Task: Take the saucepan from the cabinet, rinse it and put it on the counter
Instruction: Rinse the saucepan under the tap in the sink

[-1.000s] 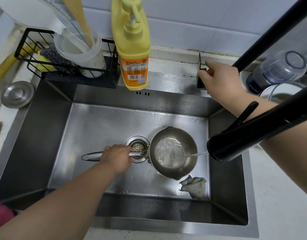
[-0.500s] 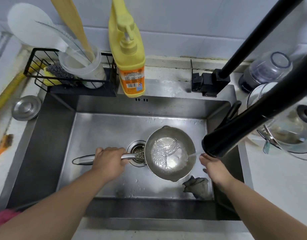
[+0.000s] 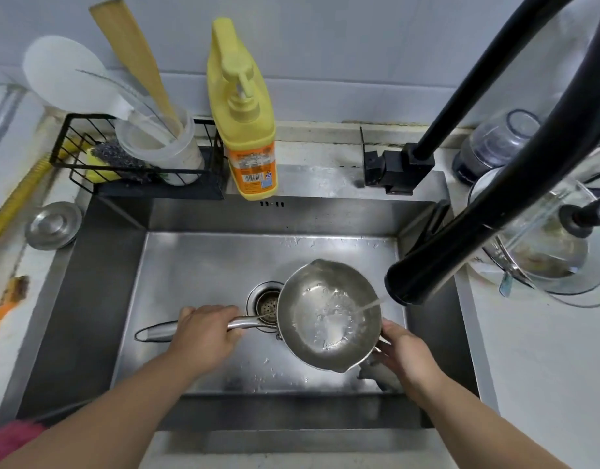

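Observation:
A small steel saucepan is held over the steel sink, beside the drain. My left hand is closed around its long handle. My right hand cups the pan's right rim and outer wall. A thin stream of water runs from the black faucet spout into the pan, which holds some splashing water. A grey cloth lies on the sink floor under my right hand, mostly hidden.
A yellow dish soap bottle stands at the sink's back edge. A black wire rack holds a utensil cup and sponges. A round steel lid lies left of the sink. A glass-lidded pot and a jar sit on the right counter.
My right hand left the faucet lever, came down to the sink and now touches the pan's right side. More water has gathered in the pan. My left hand kept its grip.

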